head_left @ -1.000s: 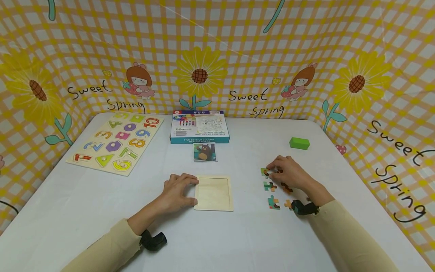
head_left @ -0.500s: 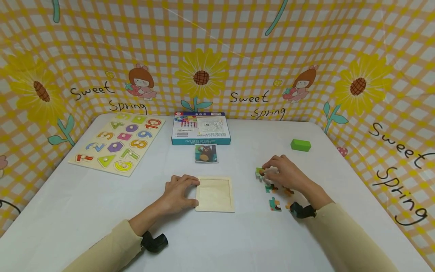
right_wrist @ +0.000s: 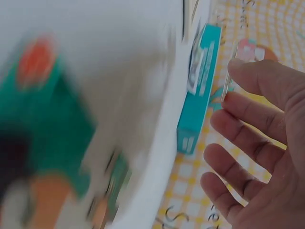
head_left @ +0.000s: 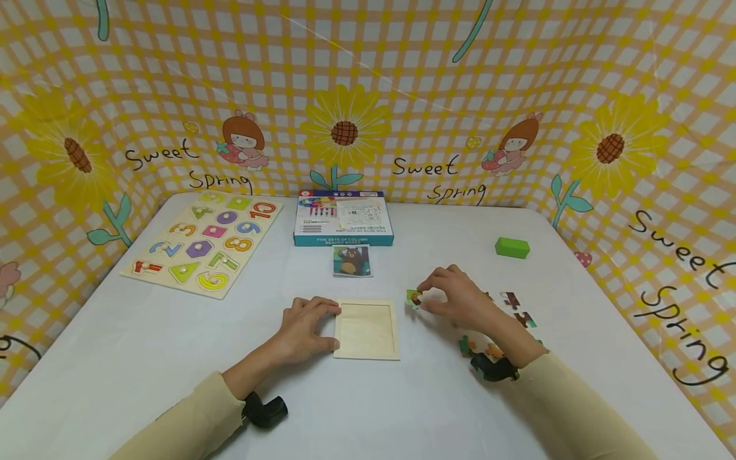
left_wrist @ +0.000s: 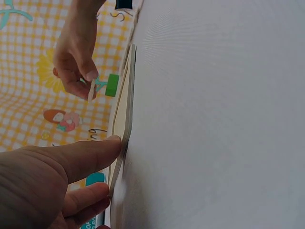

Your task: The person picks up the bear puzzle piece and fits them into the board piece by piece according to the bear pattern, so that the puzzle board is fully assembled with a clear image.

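Observation:
My left hand (head_left: 305, 329) rests its thumb and fingertips against the left edge of a shallow, square wooden puzzle tray (head_left: 367, 331). The left wrist view shows the thumb pressed on the rim of this tray (left_wrist: 125, 109). Between thumb and index finger, my right hand (head_left: 457, 299) pinches a green and brown jigsaw piece (head_left: 413, 298), just right of the tray and raised off the table. From the right wrist, that piece (right_wrist: 231, 71) is seen edge-on, the other fingers spread loosely. More jigsaw pieces (head_left: 510, 300) lie under and beyond the right forearm, some partly hidden.
Behind the tray lies a bear picture card (head_left: 352, 260), in front of a flat teal and white box (head_left: 344, 223). A wooden number board (head_left: 201, 246) occupies the back left. The green block (head_left: 512, 248) sits at the back right. Patterned cloth walls enclose the table.
My right hand has picked the green and brown jigsaw piece from the group and carried it left toward the tray. The left hand stays at the tray's edge. The head view shifts slightly.

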A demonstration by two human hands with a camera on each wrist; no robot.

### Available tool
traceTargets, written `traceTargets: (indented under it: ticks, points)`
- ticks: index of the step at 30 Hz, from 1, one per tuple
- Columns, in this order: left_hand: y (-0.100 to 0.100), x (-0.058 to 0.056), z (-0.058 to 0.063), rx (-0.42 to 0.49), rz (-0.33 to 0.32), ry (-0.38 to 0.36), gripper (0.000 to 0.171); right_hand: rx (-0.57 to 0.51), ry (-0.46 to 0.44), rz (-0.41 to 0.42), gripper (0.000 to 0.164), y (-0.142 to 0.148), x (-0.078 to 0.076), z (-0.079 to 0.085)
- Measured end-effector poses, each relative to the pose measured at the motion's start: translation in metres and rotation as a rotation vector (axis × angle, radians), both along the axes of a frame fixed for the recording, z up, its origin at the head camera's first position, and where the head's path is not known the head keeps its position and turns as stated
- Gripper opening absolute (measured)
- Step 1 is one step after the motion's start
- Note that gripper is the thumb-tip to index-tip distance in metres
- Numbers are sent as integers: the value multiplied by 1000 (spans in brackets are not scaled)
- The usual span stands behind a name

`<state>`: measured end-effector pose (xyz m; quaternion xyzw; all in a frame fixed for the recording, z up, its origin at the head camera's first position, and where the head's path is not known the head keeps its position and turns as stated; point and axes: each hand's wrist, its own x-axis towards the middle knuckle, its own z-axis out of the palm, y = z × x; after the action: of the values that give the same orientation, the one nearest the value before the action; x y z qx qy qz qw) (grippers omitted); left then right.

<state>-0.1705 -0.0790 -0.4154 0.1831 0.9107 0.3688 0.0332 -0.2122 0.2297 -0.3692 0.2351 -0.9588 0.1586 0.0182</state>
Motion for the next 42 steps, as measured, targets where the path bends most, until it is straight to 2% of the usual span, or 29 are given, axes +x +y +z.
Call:
traceTargets:
  ticks: [13,34,42]
  points:
    - [3,0,0,6,14,-13,53,-32,65,73,22,-41,12,-2]
    - [3,1,-1,-44,20,-7,51,51,19,62,21,-97,17,-9]
    - [2,1,0,-36,17,-8,51,85,8,75,21,-107,10,-13]
